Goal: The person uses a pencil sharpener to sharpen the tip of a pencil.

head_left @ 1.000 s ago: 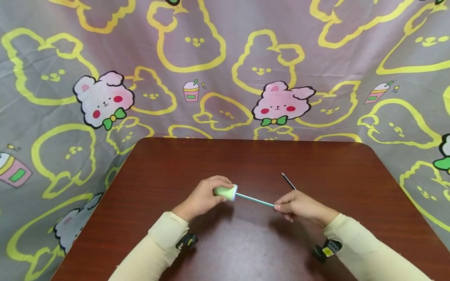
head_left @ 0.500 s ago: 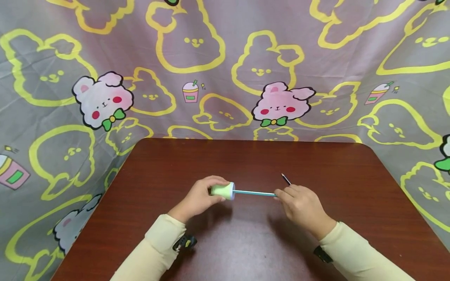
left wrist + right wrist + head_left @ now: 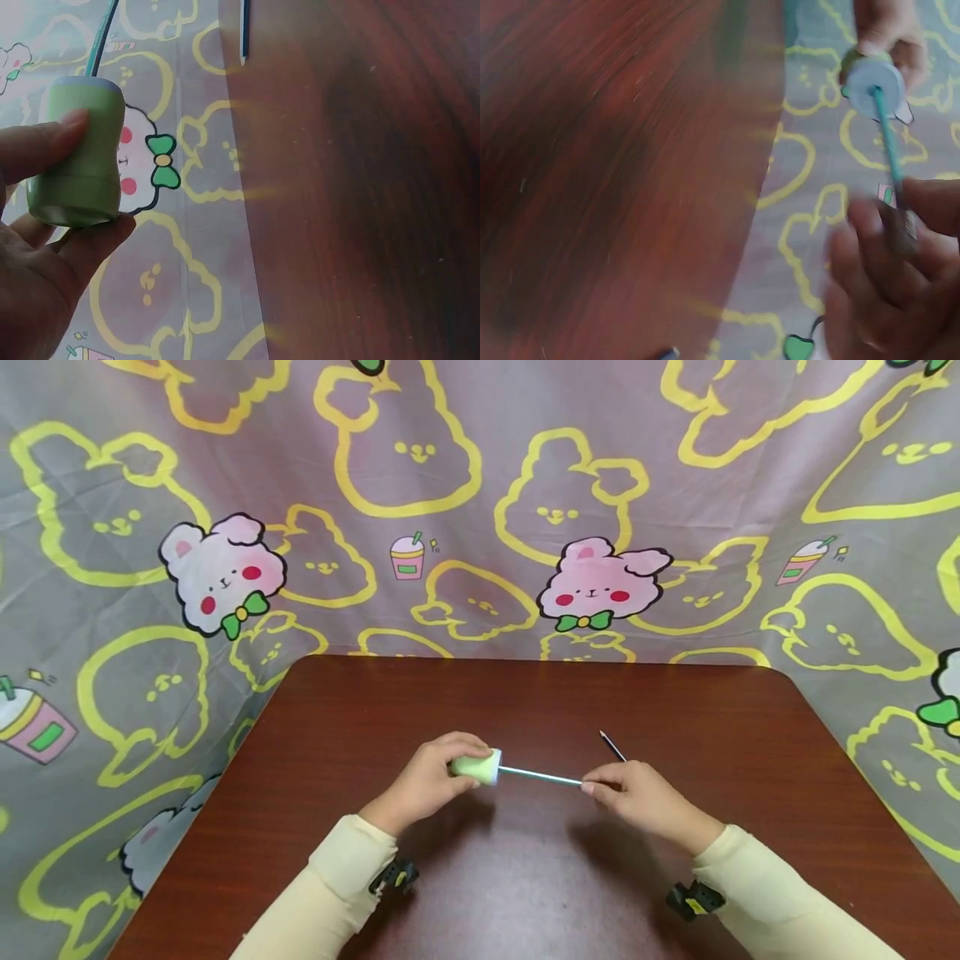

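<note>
The left hand point(image 3: 427, 781) holds a small green cylinder point(image 3: 474, 767) sideways above the brown desk point(image 3: 525, 877), thumb on top and the other fingers point(image 3: 45, 146) curled beneath it, so it is clamped between them. A thin teal stick point(image 3: 540, 776) runs out of the cylinder's pale end toward the right hand point(image 3: 637, 797), whose fingers point(image 3: 877, 247) pinch together on the stick's far tip. Both hands hover just over the middle of the desk, the cylinder and stick spanning the gap between them. A dark pencil point(image 3: 612, 747) lies on the desk just behind the right hand. A bunny-printed cloth point(image 3: 480, 502) hangs behind.
</note>
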Demonstrator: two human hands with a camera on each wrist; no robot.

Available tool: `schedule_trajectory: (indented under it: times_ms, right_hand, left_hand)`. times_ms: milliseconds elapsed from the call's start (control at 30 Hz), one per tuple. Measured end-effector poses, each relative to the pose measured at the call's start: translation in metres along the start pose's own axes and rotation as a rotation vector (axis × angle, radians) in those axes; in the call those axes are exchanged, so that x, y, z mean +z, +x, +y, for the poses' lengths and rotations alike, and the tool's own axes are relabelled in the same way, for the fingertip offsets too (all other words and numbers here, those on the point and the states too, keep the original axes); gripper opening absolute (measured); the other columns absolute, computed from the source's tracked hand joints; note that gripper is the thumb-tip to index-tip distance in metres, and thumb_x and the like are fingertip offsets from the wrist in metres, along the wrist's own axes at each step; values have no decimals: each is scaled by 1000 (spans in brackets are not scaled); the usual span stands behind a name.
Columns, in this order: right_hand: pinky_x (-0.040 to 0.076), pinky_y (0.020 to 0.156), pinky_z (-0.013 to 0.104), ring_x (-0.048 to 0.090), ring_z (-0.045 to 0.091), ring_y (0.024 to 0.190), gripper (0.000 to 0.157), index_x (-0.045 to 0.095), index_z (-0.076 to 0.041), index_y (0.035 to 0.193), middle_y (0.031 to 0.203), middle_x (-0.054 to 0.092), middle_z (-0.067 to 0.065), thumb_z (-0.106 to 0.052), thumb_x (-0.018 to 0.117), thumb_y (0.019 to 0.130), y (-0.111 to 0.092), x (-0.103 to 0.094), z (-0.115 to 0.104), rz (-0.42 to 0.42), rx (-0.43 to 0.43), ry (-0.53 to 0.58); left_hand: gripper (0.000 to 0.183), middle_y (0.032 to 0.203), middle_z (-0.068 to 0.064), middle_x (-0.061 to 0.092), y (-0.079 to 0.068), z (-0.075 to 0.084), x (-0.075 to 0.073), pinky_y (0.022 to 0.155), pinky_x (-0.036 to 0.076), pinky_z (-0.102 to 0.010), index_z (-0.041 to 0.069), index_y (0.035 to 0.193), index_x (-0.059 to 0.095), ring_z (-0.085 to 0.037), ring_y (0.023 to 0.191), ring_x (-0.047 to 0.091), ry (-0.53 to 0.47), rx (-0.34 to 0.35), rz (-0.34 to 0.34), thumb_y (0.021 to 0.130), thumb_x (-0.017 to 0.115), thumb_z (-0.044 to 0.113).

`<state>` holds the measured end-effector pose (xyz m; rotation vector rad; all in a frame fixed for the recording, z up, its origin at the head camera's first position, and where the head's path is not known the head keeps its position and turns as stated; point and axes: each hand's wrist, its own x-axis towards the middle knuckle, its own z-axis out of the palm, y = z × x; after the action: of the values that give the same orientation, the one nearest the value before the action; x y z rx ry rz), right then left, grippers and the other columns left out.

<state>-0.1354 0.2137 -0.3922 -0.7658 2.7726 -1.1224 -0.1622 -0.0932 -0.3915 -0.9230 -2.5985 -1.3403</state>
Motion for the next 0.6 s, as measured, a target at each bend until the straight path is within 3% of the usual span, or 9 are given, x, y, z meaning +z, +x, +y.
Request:
schedule_trajectory:
  times_ms: [67,167,233,300,367,433,500,567,600]
  right_hand:
    - [43,55,26,49,5,61,17,72,-12,93,73,60,-10,-26,64,93,0,2,0,179,-192,-233]
    - [46,55,32,54,13,62,24,72,-8,93,75,64,-4,-27,57,96,2,6,0,463,-513,-533]
    - [46,53,33,54,17,59,31,70,-5,89,71,64,0,-25,49,100,4,8,-1,569,-662,-624]
    - [45,51,31,52,16,57,34,69,-5,85,67,62,-1,-24,47,102,4,10,-3,598,-698,-628]
    - [44,49,29,53,13,56,32,69,-7,82,65,61,-3,-25,51,100,3,10,-5,565,-655,-586]
    - [44,50,27,54,8,57,21,70,-9,81,67,64,-6,-21,61,94,0,10,-7,469,-531,-491]
    - [44,50,25,52,5,56,12,72,-10,82,66,63,-8,-18,67,90,-1,8,-8,280,-336,-283]
    - [44,52,25,50,4,56,7,72,-5,85,65,61,-6,-12,71,84,-2,4,-9,59,-103,14]
    - [43,53,25,49,4,56,10,72,-3,86,63,58,-6,-13,69,87,-2,2,-8,-22,22,145]
  left_hand:
    - [38,112,-11,67,2,0,-3,90,49,-35,0,107,71,-27,106,62,-21,-5,14,71,78,-8]
    - [38,111,-12,67,3,-1,-6,93,47,-36,0,107,71,-28,107,61,-45,-13,26,70,78,-7]
    - [38,111,-13,67,2,-1,-7,92,47,-35,0,107,71,-28,107,61,-68,-18,25,70,78,-7]
    - [38,112,-13,67,1,1,-8,92,47,-33,0,107,71,-28,107,61,-77,-16,22,70,78,-7]
    - [38,112,-13,67,0,3,-8,92,47,-33,0,107,71,-29,108,61,-77,-10,20,70,77,-8]
    - [38,112,-12,67,-1,5,-8,91,48,-33,-1,107,71,-28,107,61,-57,10,21,71,77,-9]
    - [38,112,-11,67,-1,6,-7,89,49,-33,0,108,71,-27,107,62,-22,25,20,71,77,-10]
    - [39,113,-10,67,-2,7,-7,86,51,-32,1,108,72,-27,107,62,18,44,15,71,76,-10]
    - [39,113,-9,66,-2,7,-6,86,51,-32,1,109,72,-27,107,61,39,54,10,71,77,-10]
